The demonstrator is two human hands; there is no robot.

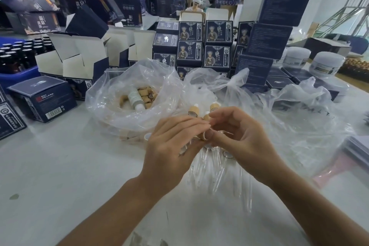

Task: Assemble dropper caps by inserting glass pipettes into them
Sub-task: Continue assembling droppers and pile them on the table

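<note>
Glass pipettes [215, 170] lie in a loose clear heap on the counter [60, 175], at 6 o'clock from our hands and partly under them. We bring both hands together above that heap. Our left hand [171, 142] has its fingers curled round a bundle of pipettes and what looks like a cap; our right hand [237, 136] pinches a tan dropper cap [203, 135] with thumb and forefinger, right at the left fingertips. Whether a pipette tip is already seated in the cap we cannot tell; the fingers hide the joint.

Three more caps [193, 111] with white bulbs stand just beyond our hands at 12 o'clock. An open plastic bag [111, 106] at 10 o'clock holds a stock of tan caps and a small white bottle [134, 97]. Dark boxes [189, 32] are stacked further back at 12 o'clock; white jars [326, 63] sit at 2 o'clock.

Risks as we judge them:
- Pipette meets the cap off-axis, pressure goes sideways, thin glass may snap between the fingers.
- Left grip holds several tubes at once; loosening to free one could spill the rest onto the heap and chip them.
- Clear glass on clear plastic is hard to see; a stray tube could roll off unnoticed.
</note>
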